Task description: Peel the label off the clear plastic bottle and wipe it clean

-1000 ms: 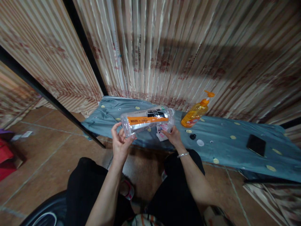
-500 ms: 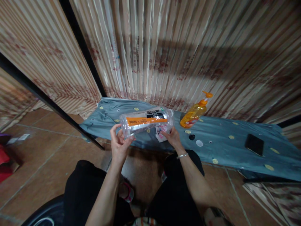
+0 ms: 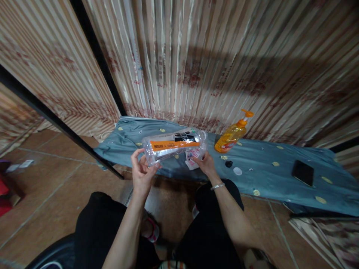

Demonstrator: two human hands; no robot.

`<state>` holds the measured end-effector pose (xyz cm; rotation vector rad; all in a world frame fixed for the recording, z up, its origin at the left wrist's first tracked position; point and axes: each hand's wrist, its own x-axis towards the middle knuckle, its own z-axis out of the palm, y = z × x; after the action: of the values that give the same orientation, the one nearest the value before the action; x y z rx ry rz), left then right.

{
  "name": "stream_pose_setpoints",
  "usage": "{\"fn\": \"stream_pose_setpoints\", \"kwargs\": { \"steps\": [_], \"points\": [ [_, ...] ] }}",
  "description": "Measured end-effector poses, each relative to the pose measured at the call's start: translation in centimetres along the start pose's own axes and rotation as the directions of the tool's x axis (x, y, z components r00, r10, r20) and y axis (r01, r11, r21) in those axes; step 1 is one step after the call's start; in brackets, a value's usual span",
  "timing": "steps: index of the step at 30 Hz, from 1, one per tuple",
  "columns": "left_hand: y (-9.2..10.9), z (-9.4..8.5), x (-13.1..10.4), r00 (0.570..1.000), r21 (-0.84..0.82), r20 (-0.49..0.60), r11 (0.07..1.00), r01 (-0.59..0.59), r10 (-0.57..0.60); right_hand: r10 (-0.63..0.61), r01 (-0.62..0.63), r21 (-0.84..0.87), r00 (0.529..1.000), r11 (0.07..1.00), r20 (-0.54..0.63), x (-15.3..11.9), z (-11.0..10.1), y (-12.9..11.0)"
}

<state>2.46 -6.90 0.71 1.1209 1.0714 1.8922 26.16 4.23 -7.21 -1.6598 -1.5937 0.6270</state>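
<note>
A clear plastic bottle [image 3: 171,145] with an orange, black and silver label lies sideways in front of me, its neck pointing right. My left hand [image 3: 142,170] grips the base end between thumb and fingers. At the neck end, my right hand [image 3: 204,162] is closed on the bottle; some of its fingers are hidden. A small white and pink packet [image 3: 192,163] shows below the bottle by my right fingertips; whether they touch it I cannot tell. To the right stands a pump bottle [image 3: 229,139] of yellow-orange liquid.
The blue-grey cloth [image 3: 266,164] covers a long low surface. On it lie a small black cap [image 3: 229,164], a white disc [image 3: 237,171] and a dark phone-like slab [image 3: 303,172]. Striped curtains [image 3: 179,67] hang behind; dark poles [image 3: 97,56] stand at left.
</note>
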Motion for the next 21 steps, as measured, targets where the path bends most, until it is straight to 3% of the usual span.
{"fn": "stream_pose_setpoints", "kwargs": {
  "steps": [21],
  "points": [
    [-0.13,-0.25,-0.21,1.000,0.007,0.017,1.000,0.009,-0.009,-0.007,0.008,-0.032,1.000,0.999,0.002,-0.02,-0.07,-0.14]
  ]
}}
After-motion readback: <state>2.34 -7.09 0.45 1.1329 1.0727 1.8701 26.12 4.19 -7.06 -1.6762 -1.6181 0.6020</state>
